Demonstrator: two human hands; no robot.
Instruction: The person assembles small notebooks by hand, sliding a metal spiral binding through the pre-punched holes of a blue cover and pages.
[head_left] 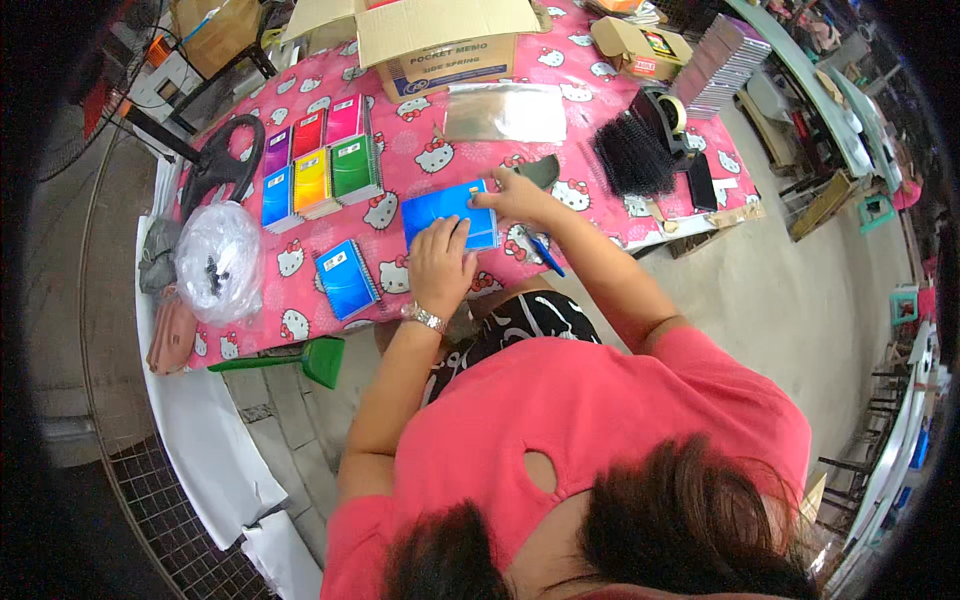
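"One blue rectangular piece (425, 207): where, and pointing which way?"

"On the pink tablecloth (381, 212), right of the spiral-bound blue notebook (347, 280). Its long axis runs roughly left to right, the far edge slanting slightly away toward the right."

"How does it look?"

"Glossy, vivid blue with paler sweeps, partly covered by fingers."

"And the grips?"

"Left hand (442, 264) palm down, fingers nearly straight and close together, resting over the near edge. Right hand (518, 198) half curled at the right end, thumb over the surface; whether it pinches, I can't tell."
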